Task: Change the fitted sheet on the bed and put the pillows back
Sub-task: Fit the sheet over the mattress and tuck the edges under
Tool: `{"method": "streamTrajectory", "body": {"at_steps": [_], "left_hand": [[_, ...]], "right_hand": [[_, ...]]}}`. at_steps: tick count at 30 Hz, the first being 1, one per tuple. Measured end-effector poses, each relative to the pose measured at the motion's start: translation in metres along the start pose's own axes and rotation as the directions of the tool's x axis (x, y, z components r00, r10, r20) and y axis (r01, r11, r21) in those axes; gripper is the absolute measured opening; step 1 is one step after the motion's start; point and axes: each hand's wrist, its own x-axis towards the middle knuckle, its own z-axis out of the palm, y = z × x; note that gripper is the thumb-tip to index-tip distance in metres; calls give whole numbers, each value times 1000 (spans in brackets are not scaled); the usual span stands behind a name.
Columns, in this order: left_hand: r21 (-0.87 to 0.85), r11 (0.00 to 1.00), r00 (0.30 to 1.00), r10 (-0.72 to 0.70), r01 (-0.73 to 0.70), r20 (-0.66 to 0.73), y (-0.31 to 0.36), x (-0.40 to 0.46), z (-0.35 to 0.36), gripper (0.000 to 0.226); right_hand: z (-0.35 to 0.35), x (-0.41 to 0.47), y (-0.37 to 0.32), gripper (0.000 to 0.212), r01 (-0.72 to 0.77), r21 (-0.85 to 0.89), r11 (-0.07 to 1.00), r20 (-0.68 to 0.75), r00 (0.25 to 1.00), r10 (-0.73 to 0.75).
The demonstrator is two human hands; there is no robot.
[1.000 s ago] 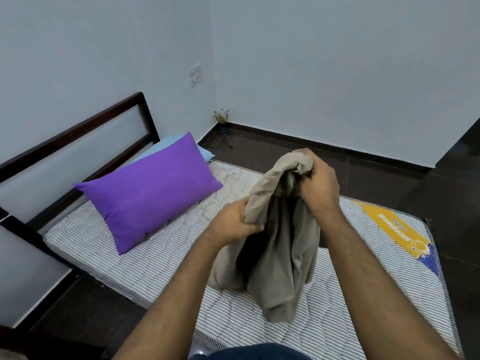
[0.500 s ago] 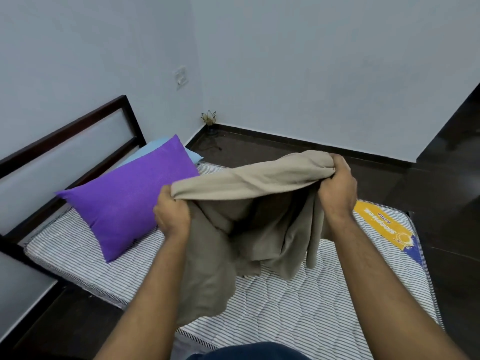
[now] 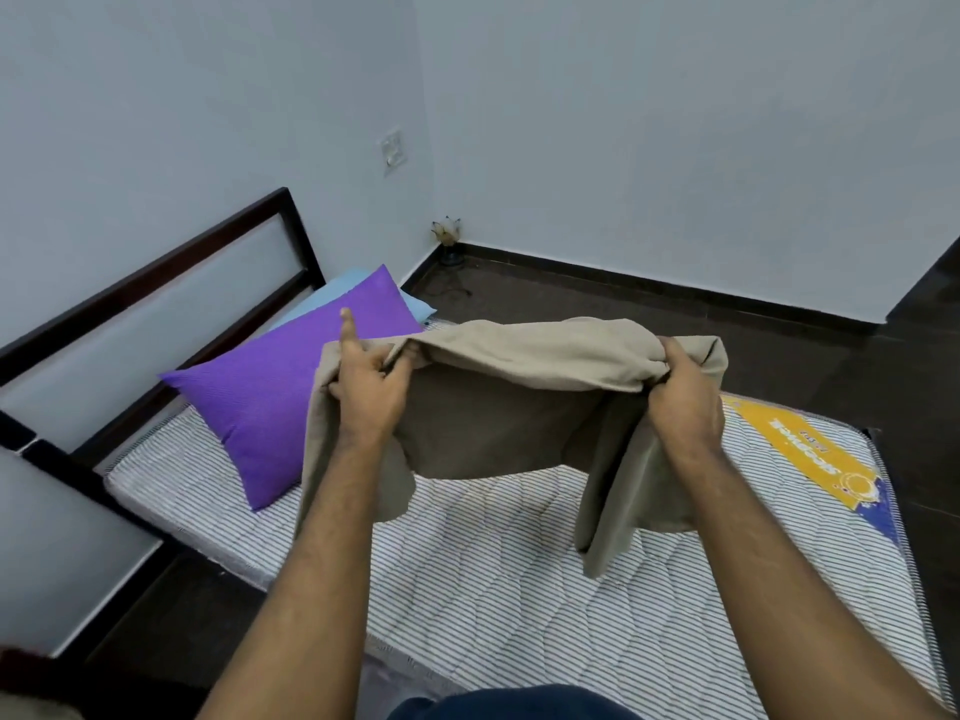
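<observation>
Spread wider since the earlier frame, the beige cloth fitted sheet (image 3: 524, 356) is gripped by left hand (image 3: 370, 392) and right hand (image 3: 683, 394) at frame centre, judged for unfolding.

bare forearms, no sleeves in view, dark blue garment (image 3: 519, 705) at bottom edge

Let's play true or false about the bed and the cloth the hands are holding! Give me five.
1. Both hands, left hand and right hand, hold the beige sheet. True.
2. The purple pillow lies on the floor. False: it lies on the striped mattress.
3. The sheet already covers the mattress. False: it hangs bunched between the hands.
4. A light blue pillow peeks out behind the purple one. True.
5. The mattress label is green. False: it is yellow.
</observation>
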Motion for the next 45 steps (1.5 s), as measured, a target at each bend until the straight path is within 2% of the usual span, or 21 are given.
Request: {"method": "streamTrajectory", "body": {"at_steps": [3, 5, 7, 9, 12, 14, 16, 18, 20, 21, 23, 26, 28, 29, 31, 32, 34, 36, 38, 41, 45], "left_hand": [[143, 989, 998, -53, 50, 15, -3, 3, -6, 101], [301, 938, 981, -191, 174, 27, -5, -3, -8, 92], [544, 773, 922, -388, 326, -2, -19, -9, -5, 83], [690, 617, 857, -514, 379, -11, -36, -19, -2, 93], [756, 585, 824, -556, 293, 110, -62, -35, 7, 99], [778, 625, 831, -468, 71, 300, -61, -50, 16, 83], [636, 759, 758, -330, -142, 563, -53, -66, 29, 70], [371, 918, 687, -179, -141, 704, -48, -81, 47, 85], [185, 960, 662, 0, -209, 749, -37, -97, 64, 106], [149, 949, 656, 75, -278, 751, -33, -103, 72, 108], [86, 939, 673, 174, -334, 719, -22, -110, 81, 87], [105, 951, 754, 159, -290, 637, -14, -107, 81, 34], [141, 944, 768, 149, -298, 623, -15, -102, 78, 19], [126, 950, 779, 153, -285, 607, -11, -103, 75, 20], [-54, 977, 808, 199, -204, 554, -2, -106, 71, 38], [-164, 971, 824, 235, -174, 516, 5, -108, 69, 45], [-331, 930, 874, 291, -161, 390, 22, -110, 64, 48], [-439, 885, 933, 279, -157, 229, 37, -110, 55, 42], [-496, 852, 966, 243, -169, 87, 46, -104, 44, 32], [-475, 863, 976, 216, -172, 38, 49, -93, 31, 21], [-370, 927, 977, 128, -56, 172, 24, -90, 24, 21]], "right_hand": [[8, -2, -4, 63, 16, -23, 1000, 56, 998, -15], [17, -2, -4, 66, 24, -143, 989, 169, 986, 1], [24, -4, 1, 58, 60, -279, 959, 318, 948, 33], [30, -11, 8, 42, 90, -369, 925, 423, 902, 82], [35, -22, 14, 31, 98, -392, 915, 483, 868, 115], [37, -27, 12, 23, 84, -358, 930, 492, 864, 111], [37, -31, 8, 19, 87, -320, 943, 481, 873, 83], [34, -37, 0, 15, 147, -273, 951, 482, 876, 3], [32, -44, -13, 11, 274, -257, 927, 542, 835, -96], [30, -48, -20, 10, 336, -249, 908, 575, 806, -141], [31, -55, -31, 9, 406, -211, 889, 582, 783, -220], [35, -59, -30, 8, 429, -168, 887, 516, 805, -292], [38, -56, -17, 10, 406, -61, 912, 553, 774, -308], [39, -55, -8, 17, 372, 14, 928, 587, 749, -308], [43, -54, 12, 28, 261, 136, 956, 655, 700, -285], [46, -54, 21, 31, 225, 147, 963, 682, 682, -263], [55, -56, 39, 33, 222, 29, 975, 716, 675, -176], [65, -56, 56, 29, 287, -187, 940, 717, 694, -69], [70, -54, 66, 23, 252, -293, 922, 659, 752, 4], [69, -47, 61, 16, 121, -141, 983, 465, 884, -43], [53, -37, 18, 10, 115, 147, 982, 158, 978, -138]]}}
